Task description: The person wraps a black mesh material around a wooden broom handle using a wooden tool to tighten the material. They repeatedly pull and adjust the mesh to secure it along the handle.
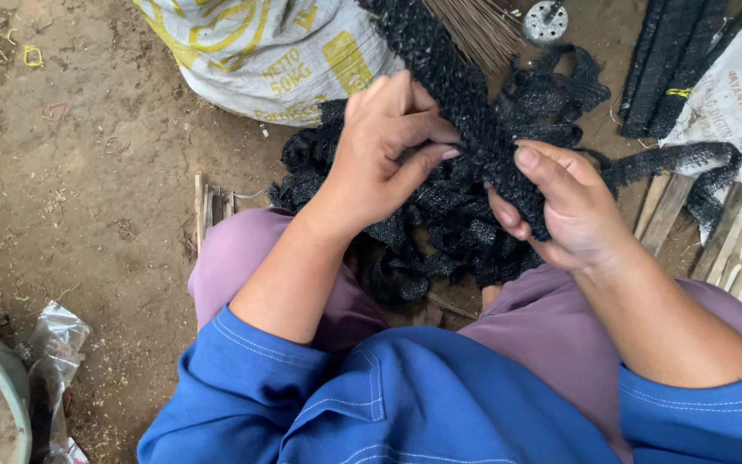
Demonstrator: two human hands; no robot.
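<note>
Over the lap, both hands pinch one black mesh strip [474, 120]: left hand [384, 146] closed at its edge, right hand [568, 206] wrapped under it. Looks barely started, since a big tangled mesh pile [440, 232] waits below.

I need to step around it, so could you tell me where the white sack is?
The white sack lies on the dirt at top centre-left, just beyond the black netting.
</note>
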